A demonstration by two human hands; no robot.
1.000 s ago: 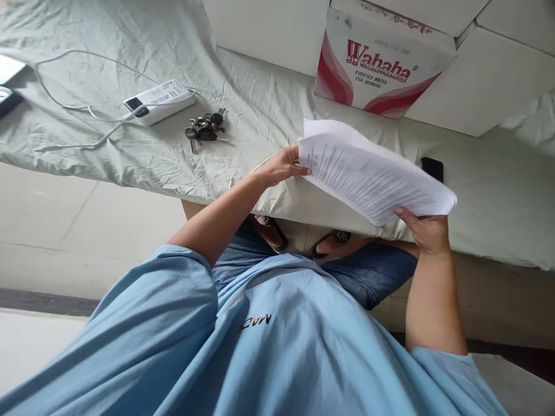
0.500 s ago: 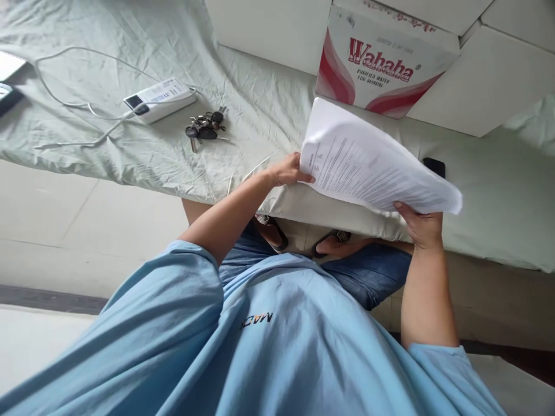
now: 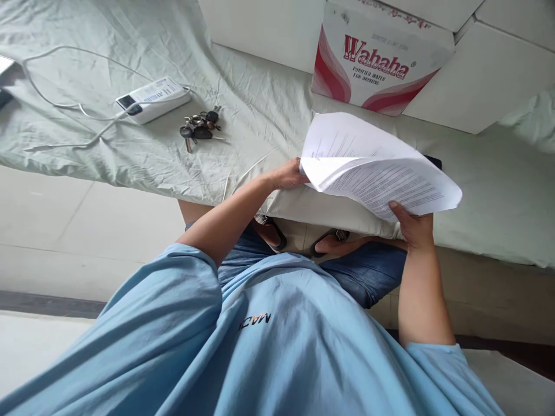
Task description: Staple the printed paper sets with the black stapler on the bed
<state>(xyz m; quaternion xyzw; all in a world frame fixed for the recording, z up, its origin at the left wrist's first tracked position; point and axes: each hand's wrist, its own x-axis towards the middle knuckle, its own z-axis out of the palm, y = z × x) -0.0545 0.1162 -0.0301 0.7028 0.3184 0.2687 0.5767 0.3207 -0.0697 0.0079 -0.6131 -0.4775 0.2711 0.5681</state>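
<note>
**Loose Pages Held Above a Bed's Edge**

A person in a light blue shirt holds a stack of white printed paper sheets (image 3: 381, 182) above the edge of a bed (image 3: 130, 156) covered in a pale green wrinkled sheet. The left hand (image 3: 289, 174) pinches the stack's near corner; the right hand (image 3: 411, 226) supports the opposite end from below, thumb pressed on top. The top sheet curls upward and back, exposing lines of fine print beneath. With no visible staple or clip, pages could slip and scatter if either grip eases, and the bent sheet could crease. A bunch of dark keys (image 3: 199, 126), a white power bank (image 3: 151, 99) with cable, and a red-and-white cardboard box (image 3: 373, 63) sit nearby.
</note>
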